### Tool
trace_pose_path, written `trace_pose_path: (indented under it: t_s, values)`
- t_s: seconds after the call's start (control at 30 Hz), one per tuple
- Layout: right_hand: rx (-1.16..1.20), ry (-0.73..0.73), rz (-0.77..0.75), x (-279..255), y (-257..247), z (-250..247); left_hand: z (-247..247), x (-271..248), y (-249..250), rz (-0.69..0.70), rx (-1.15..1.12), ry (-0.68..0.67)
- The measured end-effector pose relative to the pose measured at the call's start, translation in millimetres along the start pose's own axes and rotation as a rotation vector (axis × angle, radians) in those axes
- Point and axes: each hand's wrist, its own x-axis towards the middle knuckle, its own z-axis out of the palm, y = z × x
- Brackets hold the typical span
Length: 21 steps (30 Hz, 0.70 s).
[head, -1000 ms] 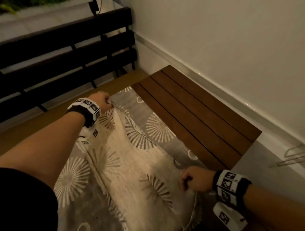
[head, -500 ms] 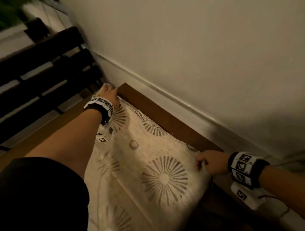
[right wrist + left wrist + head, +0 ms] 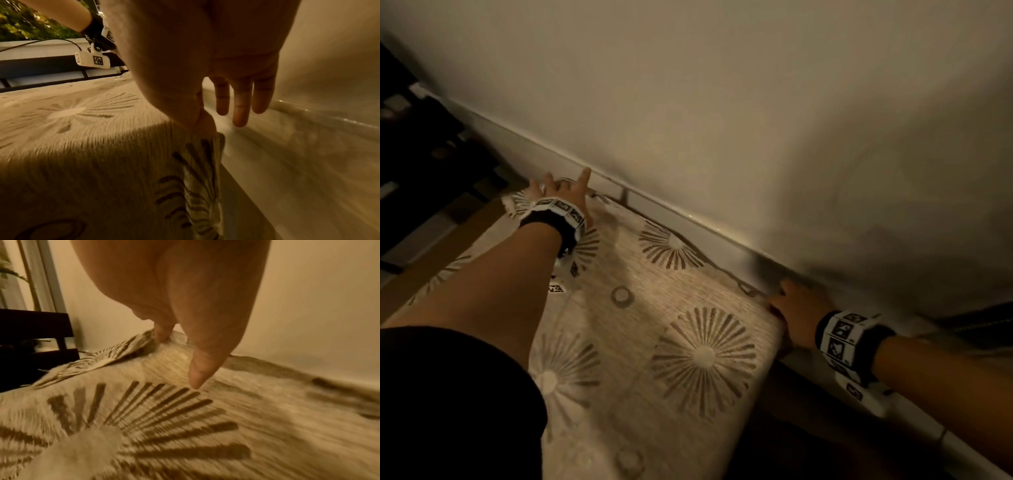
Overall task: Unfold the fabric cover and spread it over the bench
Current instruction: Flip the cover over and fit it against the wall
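The beige fabric cover (image 3: 654, 342) with brown sunburst prints lies spread over the bench and reaches the wall's baseboard. Only a dark sliver of the bench (image 3: 822, 407) shows past its right edge. My left hand (image 3: 561, 192) is at the far corner with fingers spread. In the left wrist view the left hand (image 3: 179, 353) has one fingertip on a rumpled fold of the cover (image 3: 226, 426) and the thumb straight. My right hand (image 3: 791, 308) is at the near right corner. In the right wrist view the right hand (image 3: 205, 120) pinches the cover (image 3: 102, 154) edge under the thumb, and three fingers (image 3: 240, 105) point straight.
A pale wall (image 3: 756, 102) with a baseboard (image 3: 705, 233) runs right behind the bench. A dark slatted bench back (image 3: 421, 164) stands at the far left, with a strip of wooden floor (image 3: 448, 240) beside the cover. Pale floor (image 3: 287, 162) lies right of the bench.
Both hands drew the cover's edge across the bench slats to the wall, so the wood is now covered. The left hand's fingers have spread open at the far corner.
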Motion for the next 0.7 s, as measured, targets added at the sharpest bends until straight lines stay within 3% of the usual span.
trace_pose_path:
  t_s: [0.17, 0.23, 0.33, 0.47, 0.6, 0.7]
  values:
    - [-0.063, -0.049, -0.031, 5, 0, -6, 13, -29, 34, 0.064, -0.207, 0.016]
    - [0.193, -0.053, -0.03, 10, -2, -10, 21, -47, 49, 0.128, -0.25, -0.016]
    - [0.558, -0.192, -0.038, 8, -8, -22, 34, -75, 59, 0.165, -0.219, -0.12]
    - [0.584, -0.212, -0.046, 6, -3, -24, 55, -101, 62, 0.134, -0.197, -0.242]
    - [0.545, -0.157, -0.058, 17, 19, -15, 46, -110, 71, 0.127, -0.193, -0.221]
    - [0.547, -0.156, -0.058, 21, 27, -12, 21, -130, 102, 0.322, -0.096, -0.138]
